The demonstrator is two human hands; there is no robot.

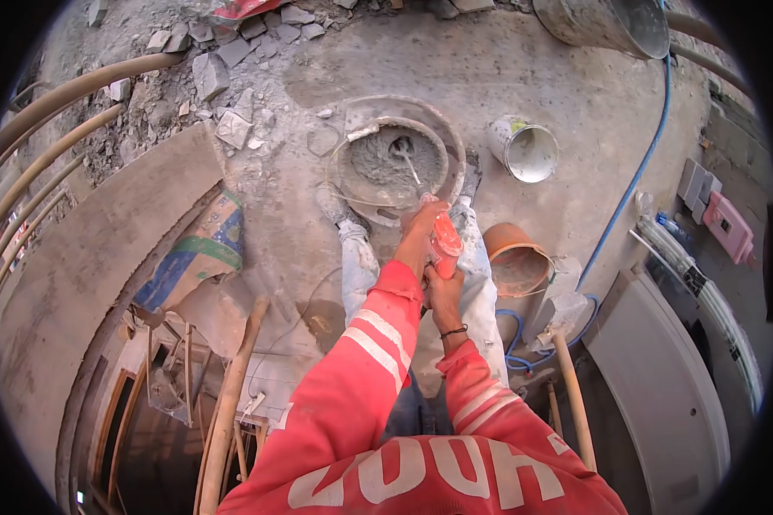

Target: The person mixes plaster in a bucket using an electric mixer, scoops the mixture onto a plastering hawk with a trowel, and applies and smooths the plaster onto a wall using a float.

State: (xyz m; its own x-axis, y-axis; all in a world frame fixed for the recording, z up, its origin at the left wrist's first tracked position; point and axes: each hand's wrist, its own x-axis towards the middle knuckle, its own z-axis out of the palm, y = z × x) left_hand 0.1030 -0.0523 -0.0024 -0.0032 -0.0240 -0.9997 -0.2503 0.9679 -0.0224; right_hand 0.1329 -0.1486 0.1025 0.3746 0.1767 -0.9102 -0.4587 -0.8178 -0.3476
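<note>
In the head view, my left hand (424, 218) is closed around the front part of a red mixing drill (447, 239). My right hand (444, 293) grips the rear end of the drill, nearer my body. A thin mixing rod (413, 170) runs from the drill down into grey wet mortar (371, 168). The mortar fills much of a round bucket (342, 163) standing between my feet. The lower end of the rod is sunk in the mortar and hidden.
A white bucket (531, 154) and an orange bucket (518, 259) lie to the right. A blue hose (631, 184) runs behind them. Broken rubble (210, 77) is at upper left, a cement bag (199, 251) at left. A large metal bucket (605, 24) lies at upper right.
</note>
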